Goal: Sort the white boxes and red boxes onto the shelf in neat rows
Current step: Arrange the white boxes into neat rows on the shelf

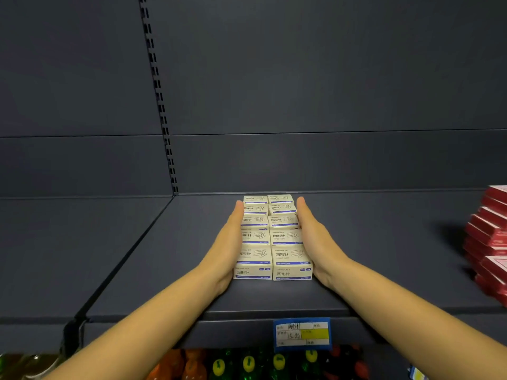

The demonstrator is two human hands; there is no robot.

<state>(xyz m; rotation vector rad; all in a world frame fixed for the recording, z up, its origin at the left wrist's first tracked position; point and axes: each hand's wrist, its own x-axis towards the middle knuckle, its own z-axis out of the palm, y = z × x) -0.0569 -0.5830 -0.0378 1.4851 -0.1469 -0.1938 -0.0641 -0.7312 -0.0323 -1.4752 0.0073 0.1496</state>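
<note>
white boxes (273,237) sit mid-shelf as two columns side by side, running from near the front edge back to the rear panel (329,160), labels facing up and forward; the two columns touch along the centre seam, so the block already reads as neat rows. left hand (227,242) lies flat against the block's left side, right hand (315,237) flat against its right side; fingers straight and pointing toward the back, palms pressing inward, neither one gripping. My read: this is a squeeze to square up, closing gaps between columns and lining up the side faces, not a lift. Long flat contact makes sense since it pushes every box in a column at once. Rear boxes look slightly skewed on the right column, probably the reason for the press. shelf (384,242) is bare between the block and the red boxes (491,242), which are stacked at the far right edge, well apart and partly out of view, looking loosely piled; likely next to tidy. price tag (301,334) hangs on the shelf lip just below the block; bottles (247,363) on the level under it
</note>
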